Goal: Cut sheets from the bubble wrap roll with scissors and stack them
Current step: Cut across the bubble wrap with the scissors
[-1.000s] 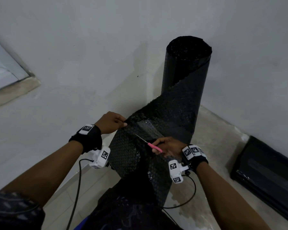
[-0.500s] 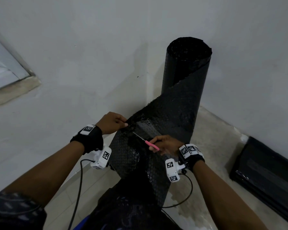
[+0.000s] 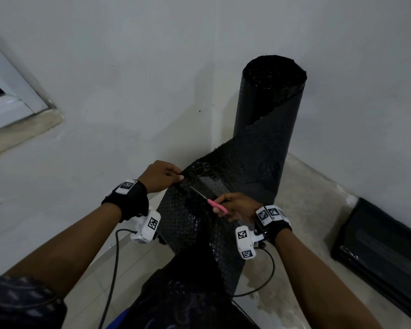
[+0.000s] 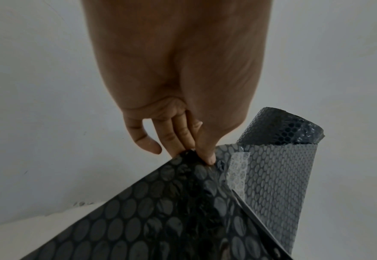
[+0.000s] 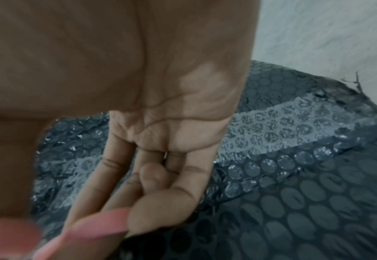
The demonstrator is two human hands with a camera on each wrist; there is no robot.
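A tall black bubble wrap roll [image 3: 269, 119] stands upright in the room corner. Its loose sheet [image 3: 188, 219] runs down from it toward my lap. My left hand [image 3: 163, 175] pinches the sheet's upper left edge between thumb and fingers [image 4: 201, 149]. My right hand [image 3: 237, 206] grips pink-handled scissors [image 3: 210, 200], whose blades lie on the sheet pointing toward the left hand. In the left wrist view the blade [image 4: 256, 218] runs along a slit in the sheet [image 4: 160, 211]. The right wrist view shows the pink handle [image 5: 102, 223] in my fingers over the wrap [image 5: 294, 193].
White walls meet in a corner behind the roll. A flat black stack [image 3: 380, 248] lies on the floor along the right wall. A window frame [image 3: 12, 91] is at upper left. Cables hang from both wrist cameras over pale floor tiles [image 3: 133, 269].
The right hand and scissors have slid up and left along the sheet, closer to the left hand. The left hand keeps its pinch on the edge.
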